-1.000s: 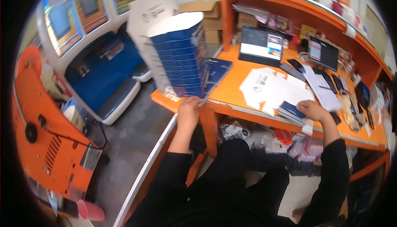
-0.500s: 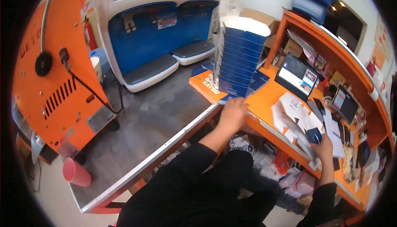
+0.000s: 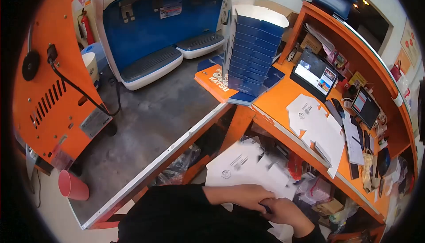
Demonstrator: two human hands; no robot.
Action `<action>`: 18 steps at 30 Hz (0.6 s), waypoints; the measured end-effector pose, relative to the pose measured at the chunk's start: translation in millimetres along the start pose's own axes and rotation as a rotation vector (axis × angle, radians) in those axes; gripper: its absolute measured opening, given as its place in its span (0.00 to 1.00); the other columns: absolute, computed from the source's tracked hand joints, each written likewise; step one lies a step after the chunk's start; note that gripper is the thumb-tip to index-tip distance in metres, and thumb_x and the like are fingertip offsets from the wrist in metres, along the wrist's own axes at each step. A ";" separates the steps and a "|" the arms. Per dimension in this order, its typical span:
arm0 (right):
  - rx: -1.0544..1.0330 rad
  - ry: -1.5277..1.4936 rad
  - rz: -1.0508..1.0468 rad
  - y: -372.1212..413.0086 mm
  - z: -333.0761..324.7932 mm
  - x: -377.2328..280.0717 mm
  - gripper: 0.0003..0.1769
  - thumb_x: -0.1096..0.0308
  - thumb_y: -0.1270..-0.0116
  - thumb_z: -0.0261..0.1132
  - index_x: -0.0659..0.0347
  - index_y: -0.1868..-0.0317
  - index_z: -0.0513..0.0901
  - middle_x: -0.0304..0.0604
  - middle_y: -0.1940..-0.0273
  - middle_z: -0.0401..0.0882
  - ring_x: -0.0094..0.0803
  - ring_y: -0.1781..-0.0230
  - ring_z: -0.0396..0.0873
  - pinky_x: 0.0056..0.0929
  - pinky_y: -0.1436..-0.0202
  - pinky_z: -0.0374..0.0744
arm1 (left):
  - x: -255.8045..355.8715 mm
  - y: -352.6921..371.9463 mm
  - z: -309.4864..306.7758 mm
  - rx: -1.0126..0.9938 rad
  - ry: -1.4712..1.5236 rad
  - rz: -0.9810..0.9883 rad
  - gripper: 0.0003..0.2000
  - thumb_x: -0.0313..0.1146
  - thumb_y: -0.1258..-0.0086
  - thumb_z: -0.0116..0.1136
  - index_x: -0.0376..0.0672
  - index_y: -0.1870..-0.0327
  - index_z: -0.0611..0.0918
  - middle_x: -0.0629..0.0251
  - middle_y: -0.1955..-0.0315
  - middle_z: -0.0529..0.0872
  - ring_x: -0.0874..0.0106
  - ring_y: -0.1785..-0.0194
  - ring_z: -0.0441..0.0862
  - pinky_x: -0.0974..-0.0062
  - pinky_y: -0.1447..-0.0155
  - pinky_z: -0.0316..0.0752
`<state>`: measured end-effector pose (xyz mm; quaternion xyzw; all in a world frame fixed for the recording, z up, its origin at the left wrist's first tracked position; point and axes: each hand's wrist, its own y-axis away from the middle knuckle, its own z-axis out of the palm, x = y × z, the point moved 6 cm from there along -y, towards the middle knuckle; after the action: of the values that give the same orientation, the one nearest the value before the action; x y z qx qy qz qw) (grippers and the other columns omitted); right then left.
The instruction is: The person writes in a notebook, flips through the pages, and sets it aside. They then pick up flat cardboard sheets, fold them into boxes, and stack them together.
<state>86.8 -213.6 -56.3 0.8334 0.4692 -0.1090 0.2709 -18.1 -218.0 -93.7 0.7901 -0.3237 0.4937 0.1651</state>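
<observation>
A flat white die-cut cardboard box blank (image 3: pixel 239 165) with small print is held low, in front of my body. Its far part is slightly blurred. My left hand (image 3: pixel 250 196) is closed at the blank's near edge, and my right hand (image 3: pixel 283 211) is closed right beside it, the two hands touching. A small dark blue bit shows between them. More white blanks (image 3: pixel 316 130) lie flat on the orange counter to the right. Ahead, a tall stack of nested dark blue boxes (image 3: pixel 254 57) with white insides stands by the counter corner.
An orange printed box (image 3: pixel 216 82) lies beside the stack on the dark table (image 3: pixel 150 123). A pink cup (image 3: pixel 74 185) stands at the table's near left corner. A tablet (image 3: pixel 315 73), phones and papers crowd the orange counter (image 3: pixel 281 97). Plastic bags (image 3: pixel 316 192) fill the space underneath.
My left hand has left the foot of the blue stack and come down toward my body. My right hand has moved left from the counter; a blank is now held between both hands.
</observation>
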 end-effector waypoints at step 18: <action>0.989 -0.142 0.226 18.5 -8.2 37.5 0.08 0.72 0.36 0.70 0.65 0.62 0.79 0.39 0.64 0.80 0.30 0.62 0.75 0.25 0.58 0.73 | -80.4 -5.9 8.5 0.380 0.507 -0.079 0.13 0.38 0.27 0.57 0.36 0.59 0.86 0.64 0.70 0.86 0.77 0.62 0.81 0.74 0.55 0.75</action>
<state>121.9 -189.7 -59.3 0.8979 0.2490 -0.3446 -0.1146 -32.7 -190.6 -168.6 0.6707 -0.1433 0.7196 0.1090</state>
